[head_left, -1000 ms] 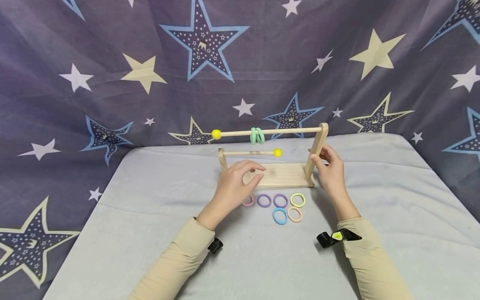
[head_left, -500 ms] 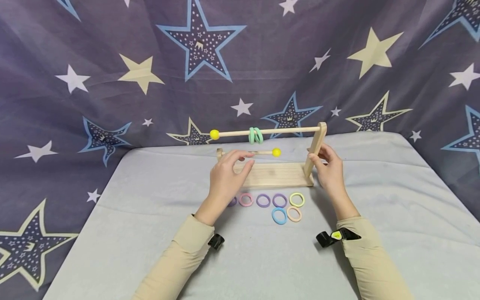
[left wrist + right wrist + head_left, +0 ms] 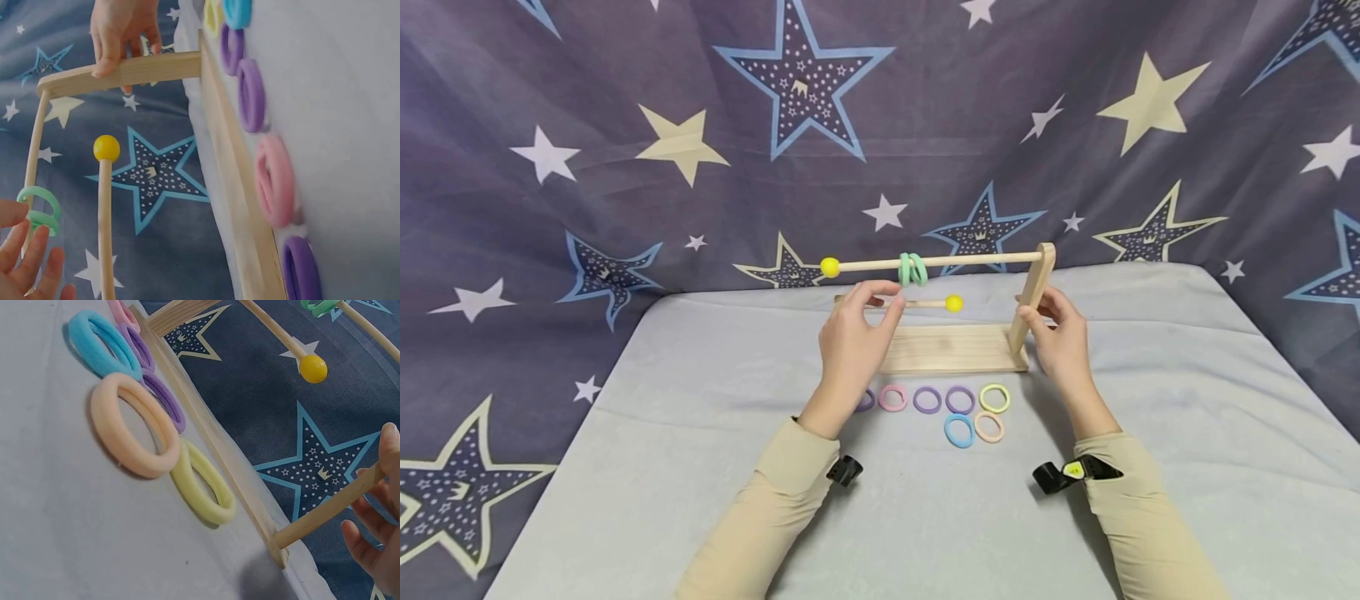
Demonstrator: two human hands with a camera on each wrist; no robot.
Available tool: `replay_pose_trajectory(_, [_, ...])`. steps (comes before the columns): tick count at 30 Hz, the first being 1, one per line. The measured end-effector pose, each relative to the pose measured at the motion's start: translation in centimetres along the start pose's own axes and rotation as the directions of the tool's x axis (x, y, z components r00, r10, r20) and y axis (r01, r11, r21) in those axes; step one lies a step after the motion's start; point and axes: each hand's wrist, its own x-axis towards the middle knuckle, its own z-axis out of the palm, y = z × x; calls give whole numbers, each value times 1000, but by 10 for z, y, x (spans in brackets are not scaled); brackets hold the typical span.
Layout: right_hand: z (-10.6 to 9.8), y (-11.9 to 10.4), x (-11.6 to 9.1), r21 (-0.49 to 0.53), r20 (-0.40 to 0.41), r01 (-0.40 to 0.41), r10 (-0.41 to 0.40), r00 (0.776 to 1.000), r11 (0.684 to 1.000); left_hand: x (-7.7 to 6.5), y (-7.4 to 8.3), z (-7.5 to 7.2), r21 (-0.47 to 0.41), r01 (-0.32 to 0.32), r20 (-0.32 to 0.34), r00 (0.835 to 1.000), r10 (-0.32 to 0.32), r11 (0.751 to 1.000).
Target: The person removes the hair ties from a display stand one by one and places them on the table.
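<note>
My right hand (image 3: 1060, 337) grips the right upright (image 3: 1034, 292) of a wooden rack, thumb on the near side and fingers behind. From that upright a long upper rod (image 3: 977, 260) runs left to a yellow ball end (image 3: 830, 267). Two mint-green hair ties (image 3: 913, 269) hang around this rod near its middle. Just below them is my left hand (image 3: 853, 337), its thumb and index finger bent toward each other with nothing seen between them. In the left wrist view, its fingertips (image 3: 39, 234) lie right by the green ties (image 3: 44, 212). The left hand covers the rack's left upright.
Below the upper rod, a shorter rod (image 3: 928, 304) ends in a yellow ball (image 3: 953, 303). In front of the base board (image 3: 955, 350) lie several hair ties: purple (image 3: 927, 400), pink (image 3: 892, 398), yellow (image 3: 995, 398), blue (image 3: 959, 431) and peach (image 3: 989, 427). Starry cloth hangs behind.
My left hand has risen from over the base board, first leftward, to just under the green hair ties. The purple tie at left has come into sight. My right hand keeps its place.
</note>
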Motion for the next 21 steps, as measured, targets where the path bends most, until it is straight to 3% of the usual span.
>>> replay_pose_trajectory(9, [0, 2, 1, 0, -1, -1, 1, 1000, 1000, 5, 6, 3, -98, 53, -30, 998, -56, 994])
replay_pose_trajectory(21, [1, 3, 0, -16, 0, -10, 10, 1000, 1000, 11, 6, 12, -77, 51, -38, 998, -54, 996])
